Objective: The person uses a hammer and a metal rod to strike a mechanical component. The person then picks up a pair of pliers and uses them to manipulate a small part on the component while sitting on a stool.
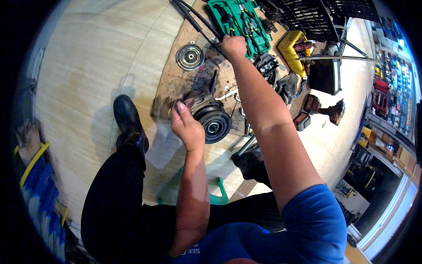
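Note:
My left hand is closed, thumb against fingers, on a small dark piece too small to identify. It is right beside a compressor-like metal unit, whose round black grooved pulley faces up toward me. Stretched out to the far side, my right hand is curled round black-and-yellow pliers at the edge of a green tool case; its fingertips are mostly hidden. More pliers lie in the case. A separate grooved pulley rests flat on the stained cardboard.
Black hoses cross the cardboard at the far end. On the right are a yellow bin, dark gloves, a cordless power tool and black crates. Loose wrenches lie mid-cardboard. A green stool is below me.

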`<state>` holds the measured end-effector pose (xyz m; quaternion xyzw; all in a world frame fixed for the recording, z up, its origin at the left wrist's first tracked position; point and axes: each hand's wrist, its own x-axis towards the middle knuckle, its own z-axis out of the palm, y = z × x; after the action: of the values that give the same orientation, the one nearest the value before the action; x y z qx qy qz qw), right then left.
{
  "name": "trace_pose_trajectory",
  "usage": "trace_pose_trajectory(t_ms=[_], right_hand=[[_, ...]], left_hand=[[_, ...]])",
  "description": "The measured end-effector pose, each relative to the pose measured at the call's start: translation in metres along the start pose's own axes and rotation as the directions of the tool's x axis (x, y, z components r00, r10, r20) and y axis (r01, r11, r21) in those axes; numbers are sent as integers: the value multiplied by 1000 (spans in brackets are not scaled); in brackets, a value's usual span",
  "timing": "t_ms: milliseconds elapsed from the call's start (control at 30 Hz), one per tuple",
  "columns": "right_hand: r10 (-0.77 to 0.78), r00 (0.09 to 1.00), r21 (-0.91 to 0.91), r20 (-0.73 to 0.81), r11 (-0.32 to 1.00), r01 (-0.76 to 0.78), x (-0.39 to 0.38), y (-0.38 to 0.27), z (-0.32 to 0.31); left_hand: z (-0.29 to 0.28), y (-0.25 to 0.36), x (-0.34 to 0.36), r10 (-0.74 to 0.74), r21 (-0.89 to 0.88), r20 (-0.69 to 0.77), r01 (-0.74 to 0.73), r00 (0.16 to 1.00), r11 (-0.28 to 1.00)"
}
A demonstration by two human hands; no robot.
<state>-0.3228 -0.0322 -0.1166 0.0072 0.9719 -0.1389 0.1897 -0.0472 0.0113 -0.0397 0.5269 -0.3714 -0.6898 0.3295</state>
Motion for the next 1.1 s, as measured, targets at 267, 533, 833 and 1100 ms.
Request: trace_pose_trajectory(t_ms=[267, 533, 833, 1100], right_hand=[[-210, 970, -252, -124, 952, 174, -9, 37, 1], [-167, 969, -285, -182, 952, 110, -7, 57, 0], [-431, 894, -364, -119, 857, 365, 5, 67, -12], [-462, 868, -402, -183, 841, 363, 13, 59, 13]], left_hand=[[-1, 5, 2, 14, -55, -2, -14, 1000, 998], [-2, 2, 4, 18, -37, -4, -18, 1000, 999], [-5, -3, 4, 41, -8, 27, -41, 999, 999], [2, 6, 1, 44, 57, 11, -44, 999, 997]])
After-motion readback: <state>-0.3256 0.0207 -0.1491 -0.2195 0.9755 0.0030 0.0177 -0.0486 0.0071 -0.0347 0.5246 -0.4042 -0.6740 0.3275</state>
